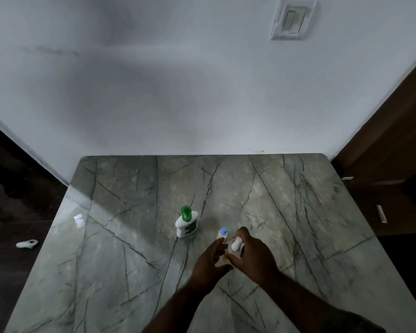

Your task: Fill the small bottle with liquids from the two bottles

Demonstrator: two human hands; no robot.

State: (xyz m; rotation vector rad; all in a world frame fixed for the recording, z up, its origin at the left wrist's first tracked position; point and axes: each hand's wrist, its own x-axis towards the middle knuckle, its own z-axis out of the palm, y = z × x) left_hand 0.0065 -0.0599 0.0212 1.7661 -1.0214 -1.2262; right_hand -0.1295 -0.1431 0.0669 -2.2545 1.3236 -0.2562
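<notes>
A white bottle with a green cap point(186, 222) stands upright on the grey marble table point(130, 260), apart from both hands. To its right a pale bottle with a blue cap point(222, 233) stands with my left hand point(210, 260) wrapped around its lower body; most of the body is hidden. My right hand point(255, 255) is beside it, fingers closed around a small white bottle point(237, 244) whose rounded top shows between the fingers. The two hands touch near the thumbs.
The table backs onto a white wall with a switch plate point(293, 19) high on the right. A dark wooden door point(394, 140) stands to the right. A small white object point(27, 243) lies on the dark floor at left.
</notes>
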